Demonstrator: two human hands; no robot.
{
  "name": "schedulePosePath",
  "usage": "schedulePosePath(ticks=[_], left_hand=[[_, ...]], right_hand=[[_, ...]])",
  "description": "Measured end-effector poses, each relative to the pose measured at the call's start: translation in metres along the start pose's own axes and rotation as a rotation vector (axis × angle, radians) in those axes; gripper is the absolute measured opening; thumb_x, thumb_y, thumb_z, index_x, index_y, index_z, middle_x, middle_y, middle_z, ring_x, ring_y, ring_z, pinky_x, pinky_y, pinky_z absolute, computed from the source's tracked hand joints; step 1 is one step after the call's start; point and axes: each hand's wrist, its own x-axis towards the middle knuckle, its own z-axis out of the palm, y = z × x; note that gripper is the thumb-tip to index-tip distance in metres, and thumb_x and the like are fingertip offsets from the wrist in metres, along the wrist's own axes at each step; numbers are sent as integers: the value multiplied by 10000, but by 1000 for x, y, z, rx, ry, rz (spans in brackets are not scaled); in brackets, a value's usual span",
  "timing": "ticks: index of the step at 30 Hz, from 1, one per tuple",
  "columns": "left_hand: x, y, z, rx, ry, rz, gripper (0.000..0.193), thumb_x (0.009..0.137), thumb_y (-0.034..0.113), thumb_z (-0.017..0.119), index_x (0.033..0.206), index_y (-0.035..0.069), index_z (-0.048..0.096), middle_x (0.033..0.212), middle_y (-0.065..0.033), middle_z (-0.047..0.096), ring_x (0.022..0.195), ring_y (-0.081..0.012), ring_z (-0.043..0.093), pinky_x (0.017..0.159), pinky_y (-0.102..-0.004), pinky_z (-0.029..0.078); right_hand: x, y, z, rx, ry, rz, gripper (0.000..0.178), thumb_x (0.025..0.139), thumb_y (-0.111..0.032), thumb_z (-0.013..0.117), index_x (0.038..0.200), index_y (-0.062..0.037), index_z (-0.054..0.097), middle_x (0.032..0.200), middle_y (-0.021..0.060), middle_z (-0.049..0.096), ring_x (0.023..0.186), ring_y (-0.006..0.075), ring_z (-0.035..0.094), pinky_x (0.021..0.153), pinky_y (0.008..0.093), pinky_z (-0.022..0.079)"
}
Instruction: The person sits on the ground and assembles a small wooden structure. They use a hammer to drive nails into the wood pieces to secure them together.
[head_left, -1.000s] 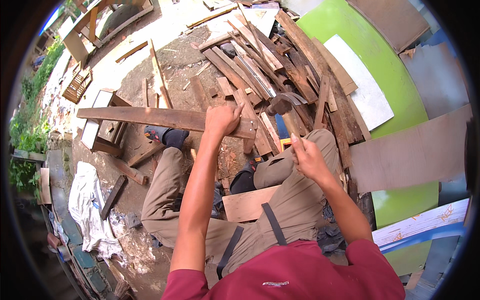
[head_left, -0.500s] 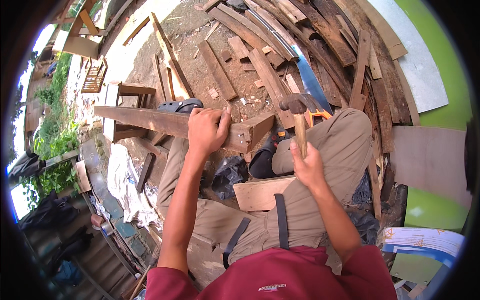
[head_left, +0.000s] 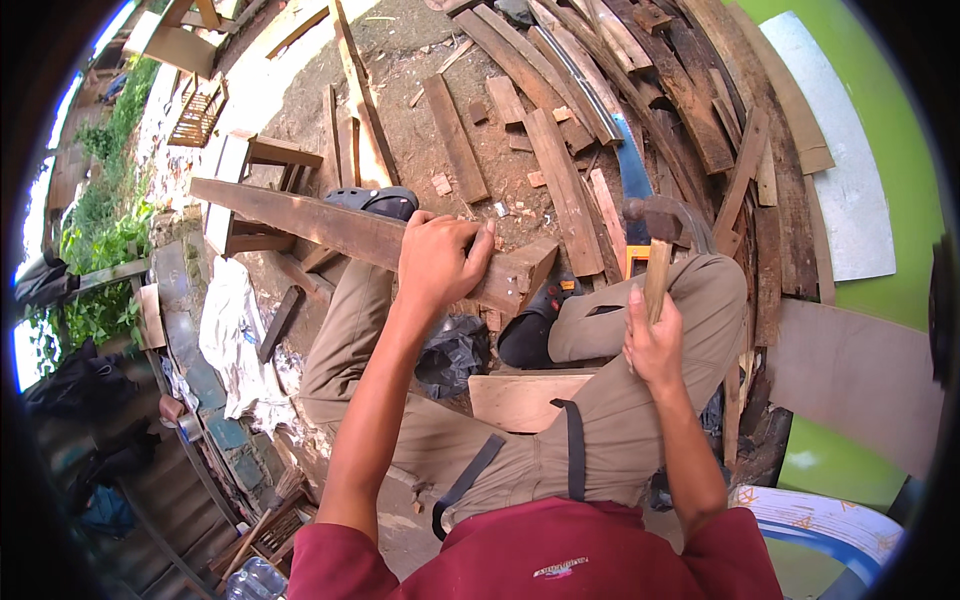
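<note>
My left hand (head_left: 440,262) is closed over the top edge of a long brown wooden beam (head_left: 310,222), near its right end. A shorter wood piece (head_left: 538,262) meets the beam there at an angle, and small shiny spots show on that end. In my right hand (head_left: 655,340), raised above my right knee, is a claw hammer (head_left: 657,275), held by its wooden handle with the head up. The hammer stands apart from the beam. A pale board (head_left: 525,400) lies between my legs, with a crumpled black plastic bag (head_left: 452,355) beside it.
A handsaw (head_left: 632,172) with a blue blade and orange handle lies beyond my right knee. Stacked planks (head_left: 690,110) fill the far right. Loose boards (head_left: 455,138) lie on the dirt ahead. A wooden frame (head_left: 275,152) and a white cloth (head_left: 232,335) are at left.
The hammer has moved right, away from the beam's end, with my right hand. My left hand stays on the beam. The whole view has shifted slightly.
</note>
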Motion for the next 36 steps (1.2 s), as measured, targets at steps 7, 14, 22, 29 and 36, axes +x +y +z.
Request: schedulePosePath(ticks=[7,14,22,29,36], left_hand=[[29,-5,1,65,-109,-44,482,1019,408,514,818,71,794,712,-223,694,720,-393,676,853,-465,446],[37,-5,5,80,-104,-34,520,1021,379,438,816,52,786,816,-238,729,800,-401,714,880,-496,456],[34,-16,19,-31,39,-50,543,1061,338,392,844,8,764,866,-236,745,850,-406,723,899,-512,456],[34,-13,17,-79,44,-51,533,1067,328,402,845,-10,748,868,-266,731,875,-437,706,940,-539,458],[37,-11,13,-131,9,-60,547,1070,331,400,834,-16,750,849,-268,728,872,-428,711,967,-533,452]], right_hand=[[-44,-75,33,-40,-188,-84,381,1099,-451,497,1075,-71,518,696,-13,471,444,41,388,383,225,327],[-59,-93,63,-569,-171,-336,435,1105,-411,495,1044,10,584,642,32,547,576,108,492,536,317,396],[-104,-211,87,-418,-205,-604,476,1131,-470,378,1089,-26,544,674,-8,471,474,37,380,423,205,325],[-66,-121,69,-825,-91,-684,411,1112,-384,477,958,-12,556,686,34,556,580,116,499,543,325,417],[-58,-67,20,-637,-59,-213,459,1103,-491,463,874,-94,471,631,-32,434,446,64,380,389,261,318]])
